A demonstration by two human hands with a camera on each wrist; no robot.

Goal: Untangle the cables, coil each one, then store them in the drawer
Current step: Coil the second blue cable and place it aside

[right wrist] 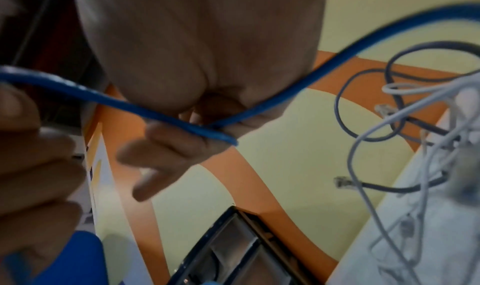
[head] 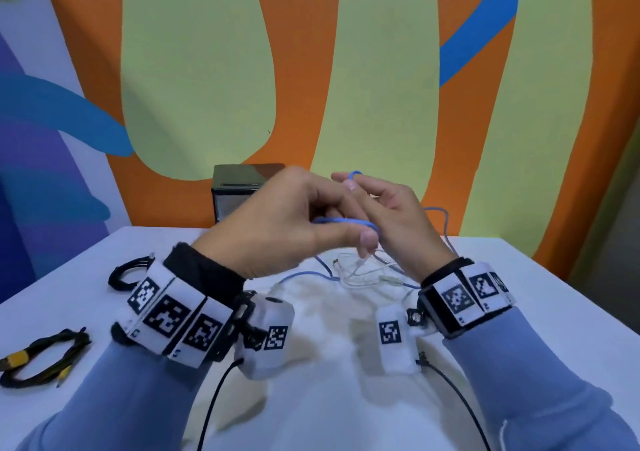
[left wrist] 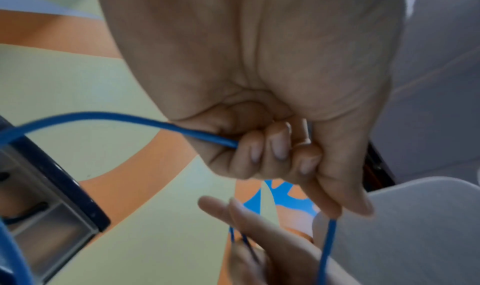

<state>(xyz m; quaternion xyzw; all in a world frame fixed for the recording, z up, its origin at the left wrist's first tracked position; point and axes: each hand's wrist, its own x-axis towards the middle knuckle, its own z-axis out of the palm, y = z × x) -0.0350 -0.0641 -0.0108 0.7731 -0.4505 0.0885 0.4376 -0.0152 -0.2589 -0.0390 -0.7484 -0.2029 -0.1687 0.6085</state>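
Observation:
Both hands are raised above the white table (head: 311, 398), working one blue cable (head: 343, 221). My left hand (head: 298, 218) has its fingers curled round the blue cable (left wrist: 103, 118), and its thumb and forefinger pinch another stretch of it. My right hand (head: 388, 208) faces it; the blue cable (right wrist: 155, 110) loops over its fingers and is pinched against the thumb. The rest of the blue cable trails down to a tangle of white cables (head: 363, 272) on the table. A small dark drawer unit (head: 242, 191) stands at the back against the wall.
A coiled black cable (head: 121, 274) lies at the left of the table. A second black coil with a yellow band (head: 38, 360) sits near the front left edge. Thin black wrist-camera leads (head: 214, 402) cross the front of the table.

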